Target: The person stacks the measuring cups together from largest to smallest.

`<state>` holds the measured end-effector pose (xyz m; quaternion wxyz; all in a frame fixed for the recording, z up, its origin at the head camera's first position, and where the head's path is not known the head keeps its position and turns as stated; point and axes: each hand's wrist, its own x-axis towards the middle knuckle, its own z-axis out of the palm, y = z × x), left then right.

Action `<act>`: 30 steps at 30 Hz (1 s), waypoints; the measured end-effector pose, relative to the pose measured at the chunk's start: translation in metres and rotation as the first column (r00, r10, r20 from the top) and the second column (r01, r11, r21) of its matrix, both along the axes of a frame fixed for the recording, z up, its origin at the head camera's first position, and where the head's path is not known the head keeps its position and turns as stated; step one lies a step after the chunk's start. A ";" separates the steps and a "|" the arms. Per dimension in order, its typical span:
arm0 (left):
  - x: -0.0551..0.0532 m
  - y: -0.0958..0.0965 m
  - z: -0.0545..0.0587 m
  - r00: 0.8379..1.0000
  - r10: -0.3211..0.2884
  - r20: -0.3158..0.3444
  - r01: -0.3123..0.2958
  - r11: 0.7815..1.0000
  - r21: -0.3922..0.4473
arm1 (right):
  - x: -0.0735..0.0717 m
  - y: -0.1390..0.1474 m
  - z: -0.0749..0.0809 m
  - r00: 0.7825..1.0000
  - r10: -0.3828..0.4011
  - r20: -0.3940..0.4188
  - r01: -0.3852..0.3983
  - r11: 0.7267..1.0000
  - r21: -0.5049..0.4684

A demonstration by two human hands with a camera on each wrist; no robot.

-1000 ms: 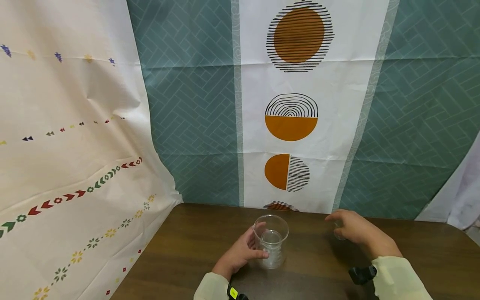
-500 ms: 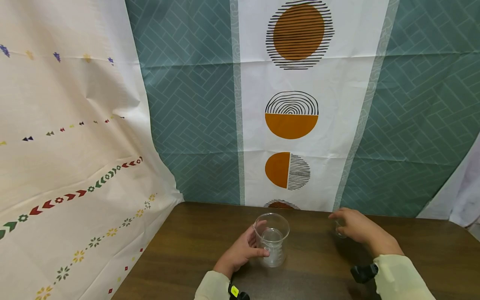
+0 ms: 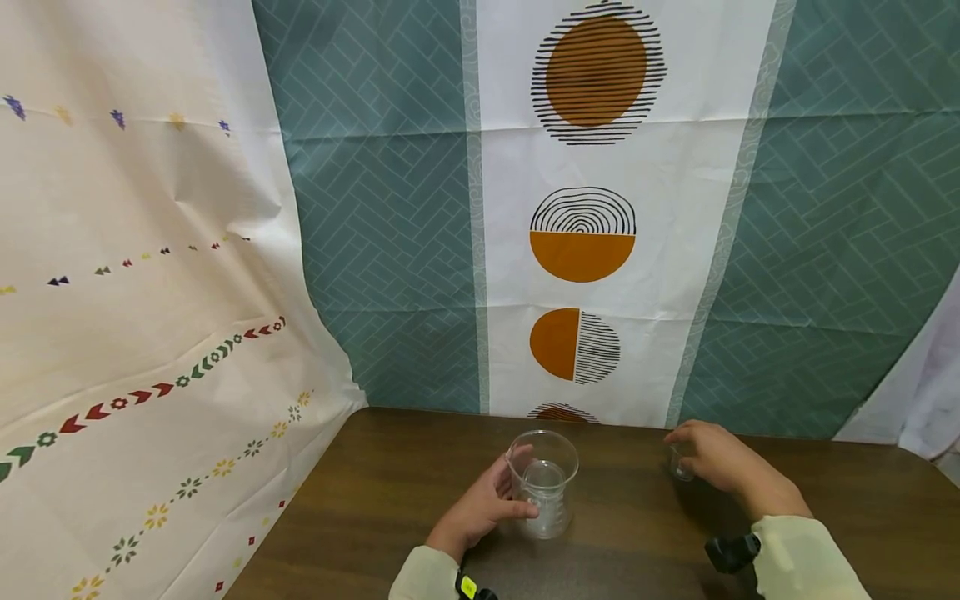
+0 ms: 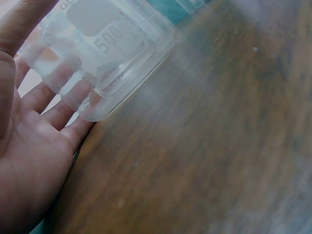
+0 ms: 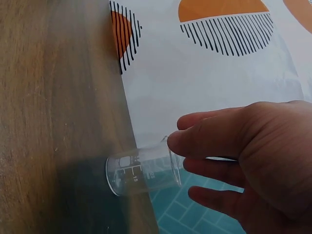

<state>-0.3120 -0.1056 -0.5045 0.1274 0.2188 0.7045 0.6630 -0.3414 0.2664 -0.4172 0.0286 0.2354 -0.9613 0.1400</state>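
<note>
In the head view my left hand (image 3: 483, 504) holds a large clear glass beaker (image 3: 557, 521), thumb across its near side and fingers round the far side. Its "500" mark shows in the left wrist view, where the fingers (image 4: 58, 73) appear through the glass. A smaller glass vessel (image 3: 545, 475) stands nested inside. To the right, my right hand (image 3: 723, 462) hovers at the top of a small clear beaker (image 5: 141, 175) that stands upright on the table. The thumb tip overlaps the rim in the right wrist view, and the other fingertips stop just beyond it.
Both beakers are on a brown wooden table (image 3: 360, 500). A green and white patterned curtain (image 3: 382, 250) hangs along its back edge. On the left drapes a cream cloth (image 3: 150, 333) with coloured motifs.
My right hand has shifted slightly to the right, uncovering more of the small beaker. The left hand and large beaker have stayed in place.
</note>
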 end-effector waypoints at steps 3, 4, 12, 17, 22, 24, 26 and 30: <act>0.000 0.000 -0.001 1.000 -0.008 0.001 0.008 1.000 0.009 | -0.001 0.002 -0.002 1.000 -0.003 -0.018 0.003 1.000 -0.004; 0.000 0.000 -0.001 1.000 -0.011 0.000 0.011 1.000 0.012 | -0.001 0.002 -0.003 1.000 -0.006 -0.018 0.006 1.000 -0.006; 0.000 0.001 -0.001 1.000 -0.011 -0.009 0.011 1.000 0.004 | -0.001 0.004 -0.008 0.999 -0.038 0.004 0.038 0.999 0.001; 0.001 0.001 0.002 1.000 -0.017 -0.014 0.017 1.000 0.001 | -0.002 0.004 -0.009 0.998 -0.053 0.032 0.053 0.999 0.002; 0.000 0.001 0.002 1.000 -0.019 -0.015 0.019 1.000 -0.001 | -0.003 0.005 -0.012 0.998 -0.056 0.040 0.056 0.998 0.001; 0.000 0.001 0.002 1.000 -0.020 -0.015 0.020 1.000 0.001 | -0.004 0.005 -0.013 0.997 -0.058 0.040 0.058 0.998 0.004; -0.001 0.001 0.001 1.000 -0.020 -0.012 0.020 1.000 0.003 | -0.004 0.005 -0.014 0.997 -0.059 0.042 0.058 0.998 0.005; -0.001 0.000 0.000 1.000 -0.020 -0.008 0.020 1.000 0.007 | -0.005 0.005 -0.015 0.997 -0.058 0.041 0.058 0.998 0.009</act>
